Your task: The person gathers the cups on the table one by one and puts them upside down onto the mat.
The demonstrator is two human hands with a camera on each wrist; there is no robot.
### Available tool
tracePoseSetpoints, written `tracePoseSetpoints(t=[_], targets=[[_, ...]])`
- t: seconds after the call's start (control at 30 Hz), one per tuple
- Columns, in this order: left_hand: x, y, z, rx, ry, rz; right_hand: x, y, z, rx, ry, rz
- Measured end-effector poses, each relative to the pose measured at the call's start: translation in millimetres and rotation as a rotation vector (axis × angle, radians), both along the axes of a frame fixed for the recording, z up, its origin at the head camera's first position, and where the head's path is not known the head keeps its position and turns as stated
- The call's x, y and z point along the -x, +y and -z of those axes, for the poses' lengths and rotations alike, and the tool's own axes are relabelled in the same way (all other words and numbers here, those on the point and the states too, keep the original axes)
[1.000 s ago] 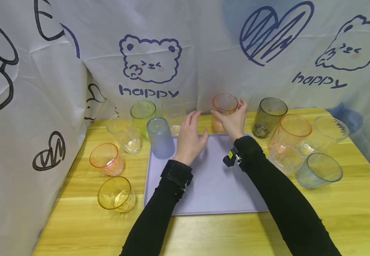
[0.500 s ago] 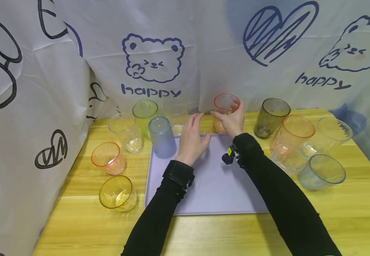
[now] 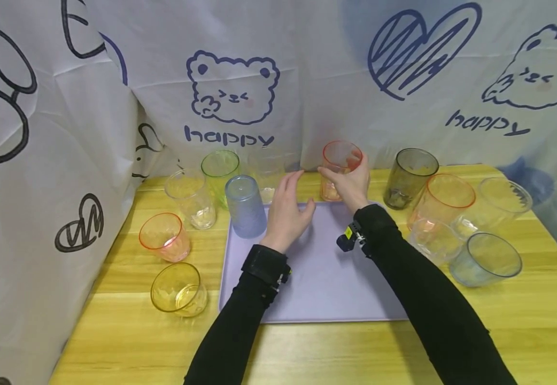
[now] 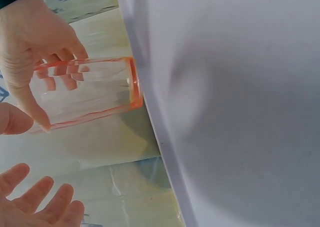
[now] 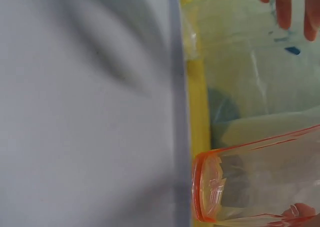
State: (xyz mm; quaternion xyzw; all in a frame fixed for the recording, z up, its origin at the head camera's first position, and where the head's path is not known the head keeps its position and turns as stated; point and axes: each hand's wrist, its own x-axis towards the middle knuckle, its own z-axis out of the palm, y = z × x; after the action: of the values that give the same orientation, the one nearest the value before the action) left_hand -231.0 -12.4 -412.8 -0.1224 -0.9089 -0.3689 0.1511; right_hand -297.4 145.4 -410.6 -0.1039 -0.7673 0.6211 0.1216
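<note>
Upright just behind the lilac tray stands a clear tumbler with a red rim. My right hand grips its upper part, thumb on one side and fingers round the other. The left wrist view shows these fingers through the tumbler's clear wall. My left hand is held over the back of the tray, fingers spread and holding nothing. Beside it, an upside-down blue tumbler sits on the tray's back left corner. In the right wrist view the tumbler's red base lies right at the tray's edge.
Left of the tray stand green, clear, pink and amber tumblers. A clear one is behind it. On the right are grey, orange, blue and clear tumblers. A printed cloth hangs behind.
My right hand's fingers have drawn in round the red-rimmed tumbler, which stays in place. The left hand has hardly moved. The head view has shifted slightly.
</note>
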Motion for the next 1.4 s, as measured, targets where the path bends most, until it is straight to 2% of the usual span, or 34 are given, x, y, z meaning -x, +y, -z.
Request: tracePoseSetpoints(t=[0.13, 0.27, 0.47, 0.57, 0.77, 0.87, 1.0, 1.13, 1.23, 1.4], targets=[[-4.2, -2.9, -1.1, -0.043, 0.021, 0.008, -10.4, -2, -6.2, 0.050, 0.060, -0.022], [-10.7, -3.9, -2.7, -0.078, 0.071, 0.024, -24.2, -7, -12.6, 0.127, 0.121, -0.055], [-23.9, -5.3, -8.0, -0.146, 0.149, 0.074, -48.9, -7, -18.6, 0.245, 0.136, -0.090], [-30.8, -7.4, -11.6, -0.188, 0.178, 0.107, -61.6, -5, -21.6, 0.337, 0.151, -0.098], [-39.9, -11.6, -15.3, -0.272, 0.240, 0.174, -85.7, -1, -28.3, 0.674, 0.199, -0.103], [-42.4, -13.2, -14.7, -0.304, 0.257, 0.208, -97.3, 3, -30.3, 0.832, 0.224, -0.131], [-46.1, -15.4, -12.1, -0.340, 0.240, 0.238, -112.7, 9, -30.9, 0.940, 0.215, -0.188], [-49.2, -17.0, -7.7, -0.394, 0.193, 0.261, -126.3, 14, -29.8, 0.967, 0.167, -0.262], [-50.8, -17.3, -5.3, -0.466, 0.122, 0.298, -132.5, 16, -27.1, 0.967, 0.145, -0.312], [-52.5, -16.9, -3.9, -0.601, -0.056, 0.346, -136.0, 16, -21.7, 0.980, 0.167, -0.382]])
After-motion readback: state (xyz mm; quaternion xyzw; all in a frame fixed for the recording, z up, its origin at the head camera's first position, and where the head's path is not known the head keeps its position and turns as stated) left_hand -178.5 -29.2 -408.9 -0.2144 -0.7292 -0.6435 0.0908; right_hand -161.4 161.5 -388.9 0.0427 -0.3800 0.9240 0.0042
